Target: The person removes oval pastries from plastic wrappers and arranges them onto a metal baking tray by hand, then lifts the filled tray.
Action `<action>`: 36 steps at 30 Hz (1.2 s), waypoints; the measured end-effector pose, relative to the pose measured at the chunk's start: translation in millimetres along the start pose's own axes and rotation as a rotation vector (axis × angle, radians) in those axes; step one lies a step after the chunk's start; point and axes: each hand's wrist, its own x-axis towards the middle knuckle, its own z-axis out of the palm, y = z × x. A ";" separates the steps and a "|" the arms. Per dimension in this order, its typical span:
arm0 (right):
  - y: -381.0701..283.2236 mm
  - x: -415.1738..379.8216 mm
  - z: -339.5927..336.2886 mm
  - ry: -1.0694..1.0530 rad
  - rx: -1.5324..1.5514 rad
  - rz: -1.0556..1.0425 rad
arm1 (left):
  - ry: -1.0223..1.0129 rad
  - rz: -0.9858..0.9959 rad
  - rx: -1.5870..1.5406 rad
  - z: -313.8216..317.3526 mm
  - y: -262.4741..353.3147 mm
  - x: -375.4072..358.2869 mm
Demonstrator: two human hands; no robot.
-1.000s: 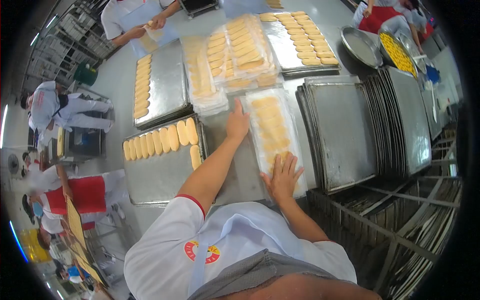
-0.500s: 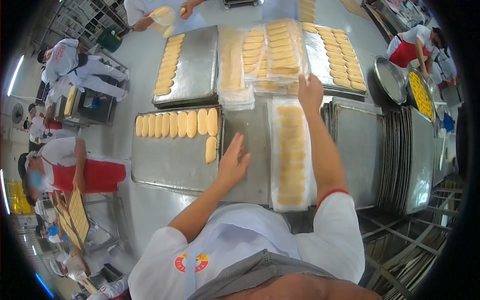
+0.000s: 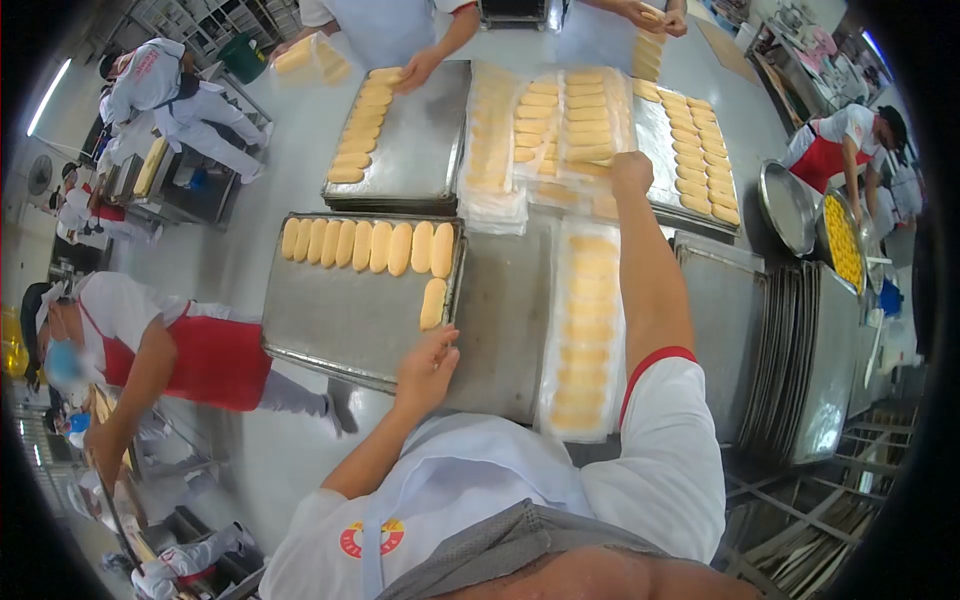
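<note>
My left hand (image 3: pixel 428 370) is over the lower right edge of the near tray (image 3: pixel 350 300), just below a single long bread roll (image 3: pixel 433 304). Its fingers are loosely bent and apart, with nothing in them. A row of long rolls (image 3: pixel 345 244) lines the far side of that tray. Reaching forward, my right hand (image 3: pixel 631 173) has its fingers closed at the lower right corner of a clear plastic bag of rolls (image 3: pixel 588 118). That bag lies on a pile of similar bags. A long filled bag (image 3: pixel 582 330) lies nearer me, below my right forearm.
Further trays with rolls stand at the far left (image 3: pixel 420 130) and far right (image 3: pixel 655 150). Stacked trays (image 3: pixel 800 340) stand on the right. Across the table, a co-worker's hand (image 3: pixel 420 70) touches a roll. Another person in a red apron (image 3: pixel 220 355) stands left.
My left hand has moved left and down, from beside the tray to its edge. My right hand stays at the bag's corner. A co-worker's hand has come to the far left tray.
</note>
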 end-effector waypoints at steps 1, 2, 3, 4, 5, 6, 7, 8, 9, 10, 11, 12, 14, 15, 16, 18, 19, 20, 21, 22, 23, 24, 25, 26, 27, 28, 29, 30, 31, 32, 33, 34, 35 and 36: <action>1.5 0.4 1.1 0.042 0.040 -0.009 | -0.010 0.002 -0.029 1.2 7.2 0.5; 2.4 1.8 2.8 0.056 0.037 -0.006 | -0.033 0.024 -0.001 1.8 11.0 1.9; 3.0 4.1 4.4 0.069 0.034 -0.001 | -0.057 0.046 0.028 2.1 15.0 4.1; 0.4 3.9 1.5 0.084 0.031 0.004 | -0.082 0.068 0.058 2.9 19.4 5.5; -2.1 3.2 -1.0 0.079 0.015 0.017 | -0.125 0.038 0.085 4.2 24.8 7.0; -4.6 0.9 -1.9 0.075 0.000 0.030 | -0.168 0.009 0.113 5.2 30.7 8.7; -5.5 0.8 -3.1 0.070 -0.014 0.045 | -0.211 -0.021 0.142 6.7 35.2 10.5; -5.4 1.8 -5.3 0.031 -0.008 0.006 | -0.226 -0.012 0.122 9.7 37.7 11.0; -4.6 1.8 -6.5 -0.009 -0.003 -0.031 | -0.243 -0.004 0.103 13.1 39.2 10.0; 0.6 4.9 -3.3 -0.051 0.000 -0.068 | -0.260 0.002 0.083 15.7 40.2 9.3; 3.7 9.5 1.3 -0.028 0.000 -0.095 | -0.275 0.004 0.078 18.1 39.5 9.4; 5.6 14.9 7.2 -0.007 -0.001 -0.121 | -0.291 0.004 0.072 20.8 37.2 9.1; 13.6 18.4 16.5 0.025 0.021 -0.175 | -0.313 0.005 0.059 24.3 32.3 7.4; 18.0 20.0 19.9 0.037 0.045 -0.204 | -0.319 0.008 0.051 25.6 30.5 6.7; 14.1 16.5 15.3 0.037 0.087 -0.190 | -0.325 0.012 0.043 26.8 28.6 6.7; -9.4 -3.4 -8.4 0.027 0.189 -0.118 | -0.314 0.032 0.027 28.5 24.3 7.0; -19.0 -11.6 -18.8 0.015 0.249 -0.059 | -0.309 0.041 0.020 28.7 24.2 7.1; -15.1 -10.1 -16.8 0.036 0.350 -0.060 | -0.318 0.021 0.021 28.7 24.1 7.7; -13.9 -12.4 -17.0 0.059 0.451 -0.060 | -0.327 0.001 0.020 28.7 24.3 8.7; -15.1 -16.2 -21.2 0.081 0.551 -0.060 | -0.338 -0.020 0.020 29.5 25.6 9.6; -14.9 -21.0 -26.3 0.044 0.662 -0.058 | -0.349 -0.024 0.024 30.9 26.6 10.3; -13.6 -27.6 -31.8 0.008 0.774 -0.056 | -0.360 -0.026 0.030 32.3 28.0 11.2; -12.7 -31.6 -36.3 -0.028 0.887 -0.054 | -0.372 -0.029 0.036 33.4 29.7 12.9; -13.2 -33.3 -40.9 -0.062 0.925 -0.100 | -0.391 -0.036 0.046 34.9 32.1 15.5; -13.7 -35.2 -45.4 -0.098 0.962 -0.146 | -0.410 -0.043 0.058 36.8 35.2 19.3; -13.2 -36.7 -49.3 -0.133 0.998 -0.194 | -0.428 -0.049 0.068 38.8 38.5 24.0; -17.6 -42.4 -57.7 -0.169 1.010 -0.240 | -0.428 -0.035 0.011 40.5 42.2 30.6; -22.6 -47.1 -66.9 -0.206 1.020 -0.285 | -0.426 -0.022 -0.046 42.0 46.5 40.0; -33.3 -55.0 -79.5 -0.245 1.031 -0.332 | -0.423 -0.009 -0.104 43.5 51.9 50.5; -45.0 -65.4 -92.9 -0.284 1.052 -0.294 | -0.440 -0.042 -0.228 44.8 61.5 62.1; -58.0 -79.6 -108.1 -0.324 1.072 -0.258 | -0.454 -0.076 -0.352 45.9 73.9 74.3; -70.8 -94.8 -122.8 -0.366 1.093 -0.221 | -0.466 -0.110 -0.476 48.4 82.9 86.3; -84.5 -111.7 -136.9 -0.397 1.098 -0.180 | -0.488 -0.146 -0.565 52.4 87.2 97.4; -97.1 -129.4 -151.0 -0.428 1.103 -0.140 | -0.509 -0.183 -0.654 57.3 91.3 107.7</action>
